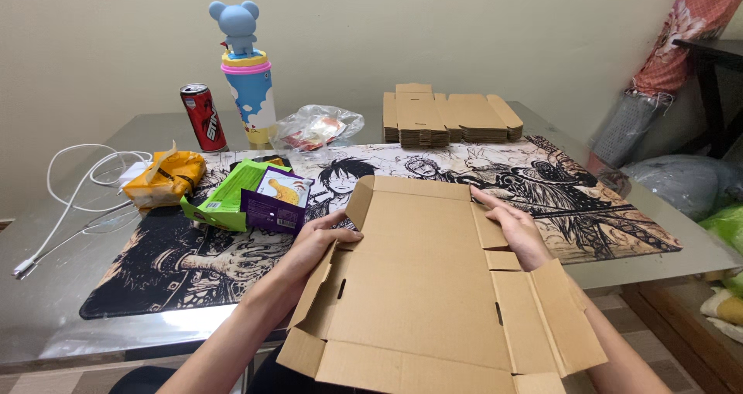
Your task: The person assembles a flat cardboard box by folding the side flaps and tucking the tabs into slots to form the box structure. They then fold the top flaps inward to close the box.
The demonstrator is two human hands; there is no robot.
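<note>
Grey table (pixel 46 301) carries a black-and-white illustrated mat (pixel 155 270). At 6 o'clock on it lies a flat brown corrugated cardboard box blank (pixel 422 286), partly folded. Left hand (pixel 317 243) grips its side flap at 9 o'clock, fingers curled. Right hand (pixel 515 231) pinches the 3 o'clock flap. Stack of flat blanks (pixel 449 119) sits at 12 o'clock.

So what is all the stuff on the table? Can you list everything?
Cardboard box blank: one, brown, unfolded, front edge.
Flat cardboard stack: one pile, brown, back.
Desk mat: one, black-and-white drawings, covers the table.
Snack packets: green and purple, left of box.
Yellow bag: one, far left.
Can: one, red, back left.
Bottle: one, blue animal top.
Clear plastic bag: one, back.
Cable: white, left.
Left hand, right hand: holding box flaps.
</note>
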